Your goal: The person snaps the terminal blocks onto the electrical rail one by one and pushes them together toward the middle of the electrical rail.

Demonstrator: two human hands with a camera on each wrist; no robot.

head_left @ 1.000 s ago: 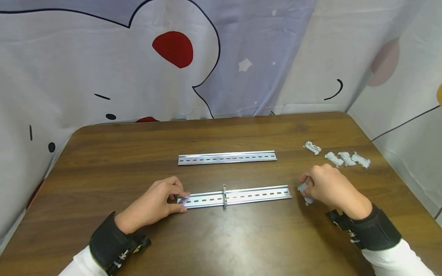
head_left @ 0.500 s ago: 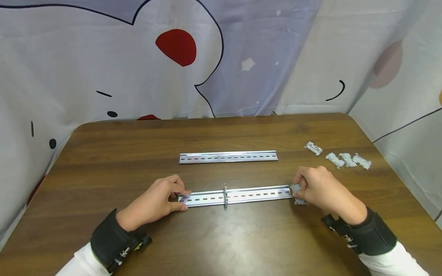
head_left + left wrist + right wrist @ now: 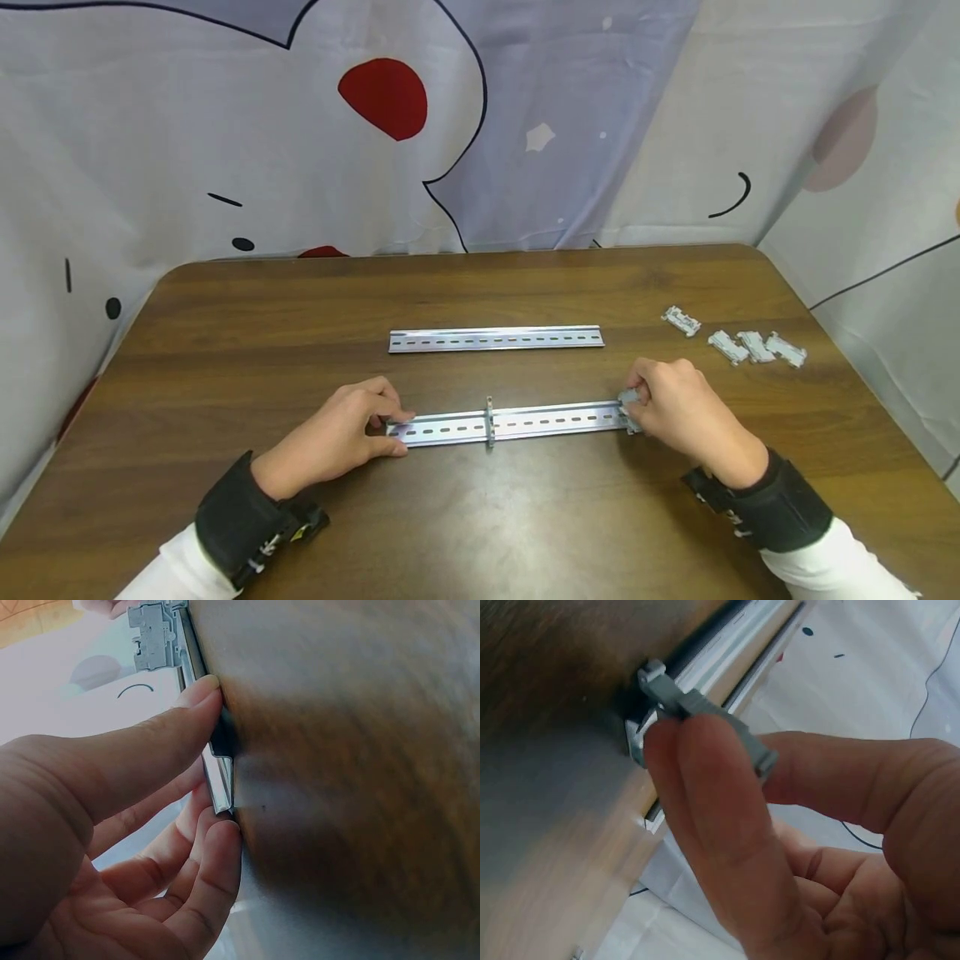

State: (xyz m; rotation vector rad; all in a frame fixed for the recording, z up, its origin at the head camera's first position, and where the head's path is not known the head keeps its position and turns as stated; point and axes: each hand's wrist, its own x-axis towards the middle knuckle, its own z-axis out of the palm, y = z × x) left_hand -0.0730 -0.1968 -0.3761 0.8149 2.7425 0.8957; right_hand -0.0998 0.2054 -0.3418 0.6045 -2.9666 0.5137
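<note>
A slotted metal DIN rail (image 3: 558, 419) lies crosswise on the table. Its left end is pinched between the thumb and fingers of my left hand (image 3: 341, 429). Near the rail's middle a thin grey terminal block (image 3: 491, 423) stands upright across it; the left wrist view shows the block's flat side (image 3: 154, 637). My right hand (image 3: 686, 412) pinches another grey terminal block (image 3: 628, 398) at the rail's right end. In the right wrist view this held block (image 3: 705, 703) is tilted against the rail, partly behind my fingers; whether it is latched I cannot tell.
A second DIN rail (image 3: 495, 339) lies farther back, roughly parallel. Several loose terminal blocks lie at the back right: one block (image 3: 681, 321) apart, the others grouped near a middle block (image 3: 755, 347). A printed curtain (image 3: 562, 125) hangs behind the table (image 3: 262, 333).
My right hand has moved left, bringing the terminal block from the table right of the rail onto the rail's right end. My left hand keeps its hold on the left end.
</note>
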